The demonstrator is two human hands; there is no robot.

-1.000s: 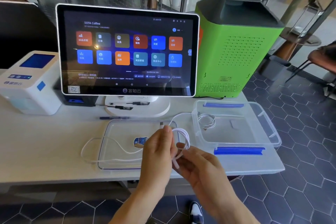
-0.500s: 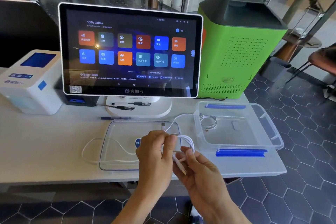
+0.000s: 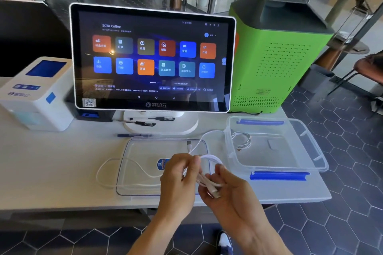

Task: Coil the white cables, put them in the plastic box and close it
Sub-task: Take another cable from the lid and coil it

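Note:
My left hand (image 3: 178, 174) and my right hand (image 3: 226, 188) both grip a white cable (image 3: 208, 180), folded into small loops between them above the table's front edge. Its loose tail (image 3: 116, 163) trails left in a wide curve across the clear lid (image 3: 143, 151) lying flat on the table. Another strand rises from my hands toward the box, and a plug end (image 3: 189, 144) shows above my left hand. The clear plastic box (image 3: 319, 159) with blue clips stands open to the right; a coiled white cable (image 3: 241, 141) lies in its left end.
A touchscreen terminal (image 3: 153, 58) stands behind the lid, with pens (image 3: 143, 123) at its base. A white receipt printer (image 3: 35, 93) is at the left and a green machine (image 3: 277, 56) at the back right. The table's right edge runs close beside the box.
My hands have moved closer together and the loops between them have tightened into a smaller bundle. The plug end now points down from my right hand.

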